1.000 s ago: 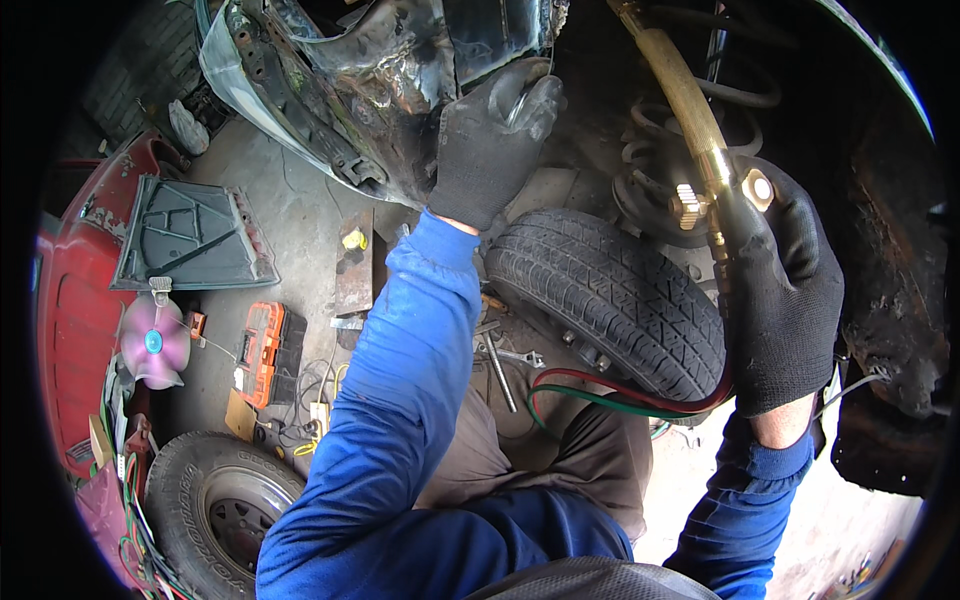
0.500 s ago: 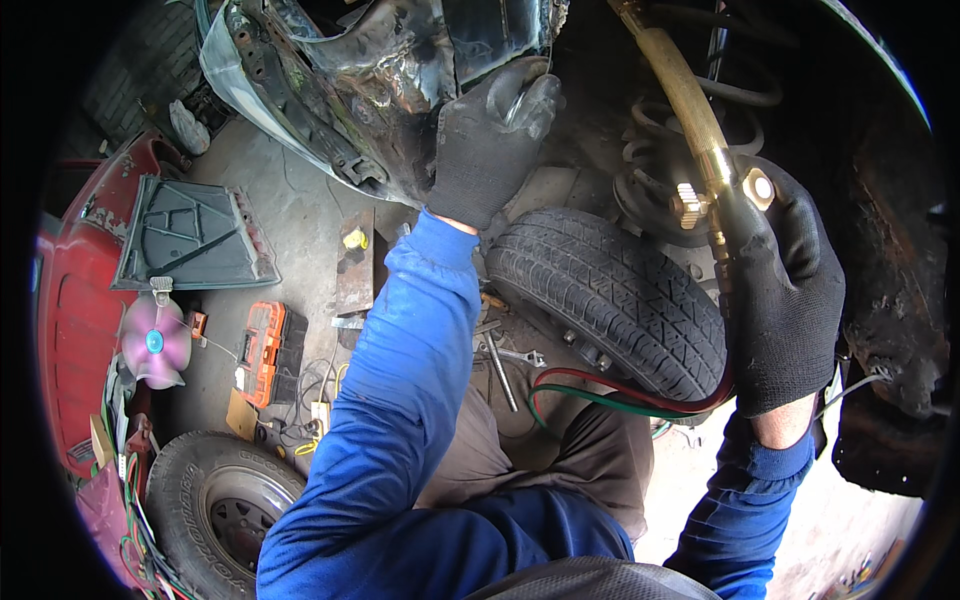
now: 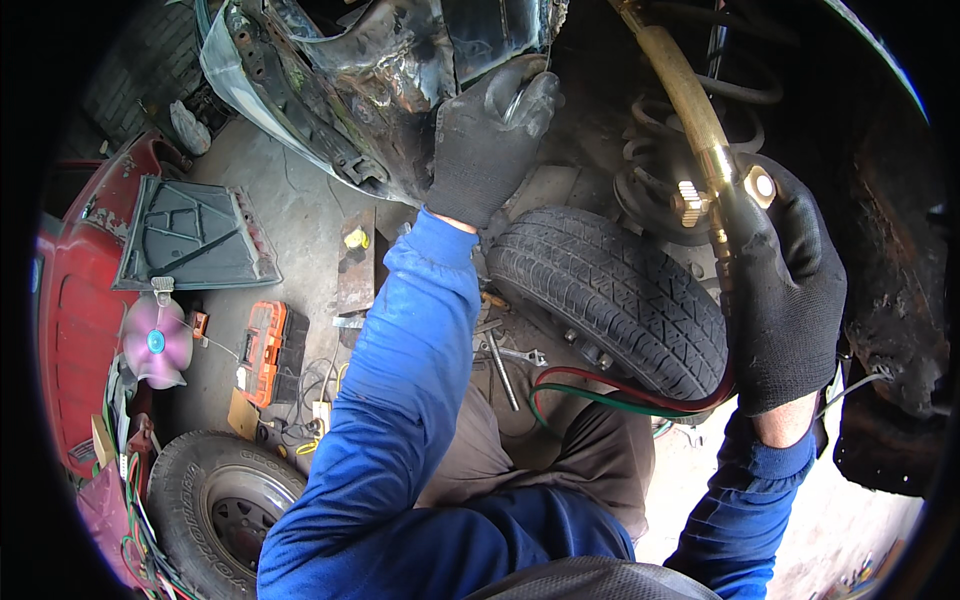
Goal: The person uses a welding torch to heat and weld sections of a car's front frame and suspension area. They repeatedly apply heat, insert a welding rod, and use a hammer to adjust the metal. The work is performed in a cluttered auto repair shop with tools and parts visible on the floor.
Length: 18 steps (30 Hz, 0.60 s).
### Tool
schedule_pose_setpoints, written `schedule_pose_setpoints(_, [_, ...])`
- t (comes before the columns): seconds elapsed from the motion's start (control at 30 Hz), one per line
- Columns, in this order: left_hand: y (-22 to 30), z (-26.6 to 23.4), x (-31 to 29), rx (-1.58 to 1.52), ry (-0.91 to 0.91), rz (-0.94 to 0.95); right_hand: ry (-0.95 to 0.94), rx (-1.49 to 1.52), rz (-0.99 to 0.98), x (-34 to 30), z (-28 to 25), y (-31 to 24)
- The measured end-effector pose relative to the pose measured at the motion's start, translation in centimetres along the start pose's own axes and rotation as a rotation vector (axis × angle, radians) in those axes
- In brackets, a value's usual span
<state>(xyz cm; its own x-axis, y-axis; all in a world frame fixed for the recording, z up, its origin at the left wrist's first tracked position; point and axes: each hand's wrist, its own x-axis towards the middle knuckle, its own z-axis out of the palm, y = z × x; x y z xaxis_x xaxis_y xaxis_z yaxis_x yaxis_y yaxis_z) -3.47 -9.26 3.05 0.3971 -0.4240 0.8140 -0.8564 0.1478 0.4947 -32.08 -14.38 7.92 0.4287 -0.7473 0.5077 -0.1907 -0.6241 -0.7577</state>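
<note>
My right hand [image 3: 790, 290], in a black work glove, is closed around the valve end of a brass gas torch [image 3: 685, 95]. A ribbed brass valve knob [image 3: 688, 203] sticks out beside my thumb, and another lies under my fingers. From the torch's lower end a red and a green hose [image 3: 640, 400] curve away. My left hand [image 3: 490, 145], also gloved, is closed against scorched car body sheet metal [image 3: 390, 85]. A thin, shiny, curved piece of metal [image 3: 514, 104] shows between its fingers; its full shape is hidden. The torch tip lies beyond the top edge, and no flame shows.
A tyre [image 3: 610, 290] lies between my arms, with a coil spring [image 3: 745, 95] behind it. Wrenches [image 3: 520, 355], an orange toolbox [image 3: 265, 350], a small fan [image 3: 156, 341] and a wheel [image 3: 225, 510] are on the left. Farther left stands a red vehicle [image 3: 85, 340].
</note>
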Motion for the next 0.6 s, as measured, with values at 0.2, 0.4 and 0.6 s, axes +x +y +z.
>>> schedule_pose_setpoints(0.2, [0.54,-0.22,-0.04,-0.045,-0.023,-0.058,0.008,0.028,0.014,0.14,0.20,0.18])
schedule_pose_setpoints(0.4, [0.21,-0.21,-0.01,-0.050,-0.035,-0.080,0.016,0.010,0.021,0.11,0.25,0.18])
schedule_pose_setpoints(0.6, [-0.03,-0.13,-0.05,-0.022,-0.019,-0.048,0.002,-0.007,0.027,0.00,-0.04,0.07])
